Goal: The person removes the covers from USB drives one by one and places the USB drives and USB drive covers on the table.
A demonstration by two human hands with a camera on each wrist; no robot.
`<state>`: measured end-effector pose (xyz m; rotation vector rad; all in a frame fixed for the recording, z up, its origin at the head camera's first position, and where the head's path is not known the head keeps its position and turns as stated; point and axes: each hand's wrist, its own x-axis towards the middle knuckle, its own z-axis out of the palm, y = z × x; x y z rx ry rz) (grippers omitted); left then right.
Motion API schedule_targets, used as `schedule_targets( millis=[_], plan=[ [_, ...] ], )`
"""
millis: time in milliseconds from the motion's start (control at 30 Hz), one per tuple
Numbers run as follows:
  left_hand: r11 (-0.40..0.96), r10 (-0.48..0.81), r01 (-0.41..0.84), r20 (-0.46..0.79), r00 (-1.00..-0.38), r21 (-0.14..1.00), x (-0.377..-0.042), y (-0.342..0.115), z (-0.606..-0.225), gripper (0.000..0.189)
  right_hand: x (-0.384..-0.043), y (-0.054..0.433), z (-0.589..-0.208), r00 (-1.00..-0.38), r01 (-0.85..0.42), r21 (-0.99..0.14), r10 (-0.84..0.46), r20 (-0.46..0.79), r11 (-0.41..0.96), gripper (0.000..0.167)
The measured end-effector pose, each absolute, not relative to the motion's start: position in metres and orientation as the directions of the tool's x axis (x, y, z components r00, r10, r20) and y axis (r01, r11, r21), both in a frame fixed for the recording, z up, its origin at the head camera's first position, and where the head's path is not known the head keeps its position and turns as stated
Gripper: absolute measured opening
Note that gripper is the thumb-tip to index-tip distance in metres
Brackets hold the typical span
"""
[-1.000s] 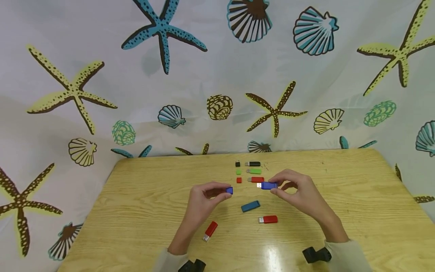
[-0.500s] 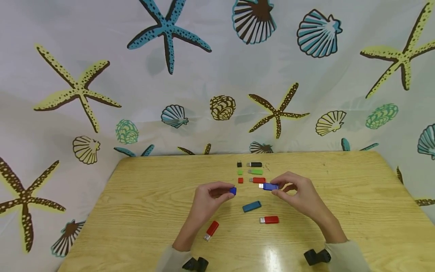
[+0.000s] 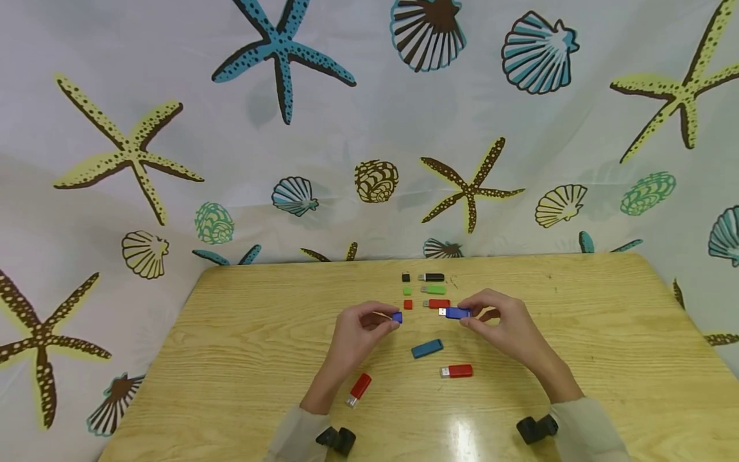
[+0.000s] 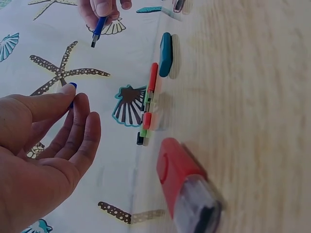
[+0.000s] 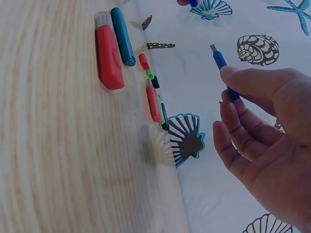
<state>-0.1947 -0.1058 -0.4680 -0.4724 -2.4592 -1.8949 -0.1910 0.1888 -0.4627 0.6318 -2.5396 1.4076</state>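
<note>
Pinching: left hand (image 3: 360, 327) on blue cap (image 3: 398, 317), right hand (image 3: 501, 321) on blue stick (image 3: 455, 313) (plug (image 3: 442, 312) bare); best lowered level, clear of red stick (image 3: 437, 303) just beyond right grip.

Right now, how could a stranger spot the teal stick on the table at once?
Find the wooden table in front of the cloth printed with shells. Just nearer the person than the gap between their left hand and right hand, the teal stick lies slanted. It's the only teal one and, unlike the red USB stick nearby, shows no metal plug.
</note>
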Motion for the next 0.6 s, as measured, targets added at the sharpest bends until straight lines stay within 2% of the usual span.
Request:
schedule_targets(
  millis=[600],
  plan=[
    [0.389,0.218,0.249,0.174,-0.960,0.887,-0.210,-0.096,-0.482,0.015,-0.205,0.184,-0.480,-0.928,-0.367,-0.798,-0.240,0.283,0.477,0.017]
  ],
)
